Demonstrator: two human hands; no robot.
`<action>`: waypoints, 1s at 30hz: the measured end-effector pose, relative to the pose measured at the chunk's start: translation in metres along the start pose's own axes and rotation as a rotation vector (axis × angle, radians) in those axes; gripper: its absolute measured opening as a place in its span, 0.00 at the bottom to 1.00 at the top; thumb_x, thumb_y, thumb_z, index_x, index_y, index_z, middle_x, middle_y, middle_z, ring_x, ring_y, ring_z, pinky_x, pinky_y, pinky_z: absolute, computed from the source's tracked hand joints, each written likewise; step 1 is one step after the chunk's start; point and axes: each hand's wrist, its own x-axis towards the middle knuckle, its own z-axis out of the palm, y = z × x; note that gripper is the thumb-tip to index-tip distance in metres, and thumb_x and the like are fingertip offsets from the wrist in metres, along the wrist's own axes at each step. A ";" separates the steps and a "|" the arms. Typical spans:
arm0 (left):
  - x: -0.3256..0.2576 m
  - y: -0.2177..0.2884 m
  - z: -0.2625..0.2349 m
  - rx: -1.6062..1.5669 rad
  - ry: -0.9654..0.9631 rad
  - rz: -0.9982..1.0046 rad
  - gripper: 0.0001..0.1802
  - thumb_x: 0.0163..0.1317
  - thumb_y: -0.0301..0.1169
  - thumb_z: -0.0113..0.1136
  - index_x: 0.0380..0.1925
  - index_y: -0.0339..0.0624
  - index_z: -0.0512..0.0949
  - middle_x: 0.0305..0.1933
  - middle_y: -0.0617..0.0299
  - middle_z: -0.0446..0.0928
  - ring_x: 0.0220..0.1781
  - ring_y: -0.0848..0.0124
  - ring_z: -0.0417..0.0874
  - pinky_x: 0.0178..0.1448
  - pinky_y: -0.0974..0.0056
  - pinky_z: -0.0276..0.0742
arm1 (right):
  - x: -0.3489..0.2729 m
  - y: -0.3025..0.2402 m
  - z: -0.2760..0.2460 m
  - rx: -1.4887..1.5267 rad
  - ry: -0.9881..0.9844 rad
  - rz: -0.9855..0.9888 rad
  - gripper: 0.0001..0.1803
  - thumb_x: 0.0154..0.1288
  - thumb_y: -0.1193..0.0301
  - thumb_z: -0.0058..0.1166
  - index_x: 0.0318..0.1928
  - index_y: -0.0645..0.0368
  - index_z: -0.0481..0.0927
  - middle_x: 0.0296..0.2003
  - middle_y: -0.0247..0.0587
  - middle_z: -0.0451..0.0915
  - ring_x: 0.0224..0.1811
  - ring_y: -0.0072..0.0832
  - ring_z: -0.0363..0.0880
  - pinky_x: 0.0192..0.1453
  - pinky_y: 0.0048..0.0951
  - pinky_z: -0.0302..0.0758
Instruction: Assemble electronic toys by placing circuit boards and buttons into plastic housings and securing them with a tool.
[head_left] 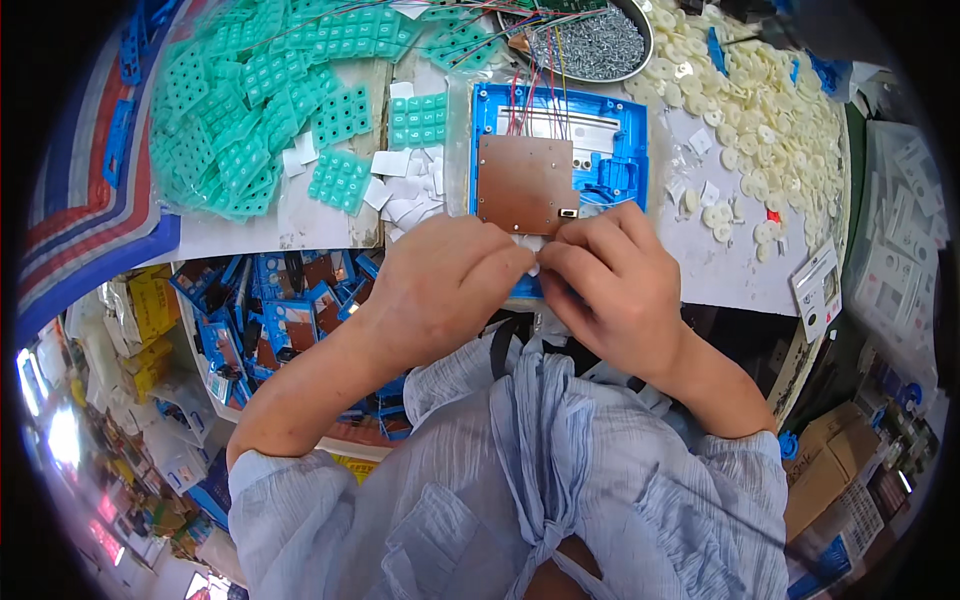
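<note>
My left hand [440, 275] and my right hand [622, 290] meet at the near edge of a brown circuit board [525, 180]. Both are closed, fingertips pinched round a small white piece [531, 243] that they mostly hide. The board lies in an open blue plastic case [628, 125], covering its left and middle part. A small metal-framed switch [568, 213] sits at the board's near right corner, next to my right fingers. Thin coloured wires [540, 100] run from the case toward the far side.
Green rubber keypads [240, 120] heap at the far left, with white paper squares [410, 190] beside the case. A round metal bowl [648, 40] holds many screws. Cream plastic discs [740, 110] spread at the right. Blue assemblies [285, 300] fill a bin below the table's left edge.
</note>
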 end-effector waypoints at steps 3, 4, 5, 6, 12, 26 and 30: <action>-0.001 -0.009 -0.008 0.074 -0.098 0.123 0.15 0.46 0.24 0.69 0.36 0.43 0.79 0.36 0.63 0.80 0.32 0.63 0.79 0.34 0.57 0.72 | -0.003 -0.004 0.000 -0.018 -0.026 0.014 0.16 0.46 0.74 0.68 0.39 0.58 0.84 0.38 0.36 0.78 0.40 0.35 0.76 0.39 0.30 0.75; -0.001 -0.011 -0.010 0.086 -0.113 0.142 0.14 0.45 0.25 0.69 0.35 0.43 0.80 0.36 0.64 0.80 0.32 0.64 0.79 0.34 0.58 0.71 | -0.005 -0.006 0.000 -0.018 -0.029 0.016 0.17 0.47 0.74 0.68 0.41 0.58 0.84 0.38 0.36 0.78 0.40 0.35 0.75 0.39 0.31 0.75; 0.000 -0.013 -0.011 0.098 -0.128 0.162 0.14 0.45 0.26 0.68 0.35 0.43 0.80 0.36 0.64 0.79 0.31 0.65 0.78 0.34 0.59 0.70 | -0.006 -0.007 -0.001 -0.019 -0.032 0.018 0.18 0.47 0.73 0.68 0.42 0.58 0.85 0.39 0.37 0.78 0.40 0.36 0.75 0.39 0.31 0.74; 0.000 -0.014 -0.012 0.111 -0.143 0.182 0.14 0.44 0.27 0.68 0.34 0.43 0.80 0.35 0.64 0.79 0.31 0.65 0.77 0.34 0.59 0.69 | -0.008 -0.007 0.000 -0.017 -0.035 0.016 0.18 0.48 0.73 0.68 0.43 0.59 0.85 0.39 0.37 0.79 0.40 0.35 0.75 0.40 0.32 0.74; 0.012 -0.013 -0.020 0.173 -0.275 0.240 0.13 0.43 0.28 0.66 0.32 0.43 0.79 0.35 0.65 0.75 0.33 0.66 0.76 0.35 0.60 0.70 | -0.016 -0.012 0.002 -0.024 -0.074 0.067 0.22 0.49 0.67 0.69 0.48 0.59 0.85 0.42 0.36 0.79 0.42 0.35 0.74 0.43 0.36 0.71; 0.022 -0.008 -0.024 0.238 -0.233 0.072 0.12 0.46 0.29 0.70 0.31 0.45 0.78 0.38 0.63 0.73 0.38 0.64 0.76 0.42 0.57 0.68 | -0.012 -0.028 -0.001 -0.145 -0.282 0.131 0.34 0.49 0.57 0.71 0.55 0.62 0.81 0.47 0.36 0.74 0.47 0.34 0.70 0.46 0.36 0.66; 0.011 -0.004 -0.016 0.167 -0.167 -0.169 0.11 0.48 0.28 0.72 0.30 0.44 0.79 0.43 0.60 0.75 0.42 0.61 0.76 0.48 0.56 0.65 | -0.011 -0.029 -0.004 -0.121 -0.326 0.124 0.35 0.49 0.57 0.71 0.56 0.64 0.80 0.47 0.36 0.74 0.47 0.34 0.70 0.47 0.36 0.66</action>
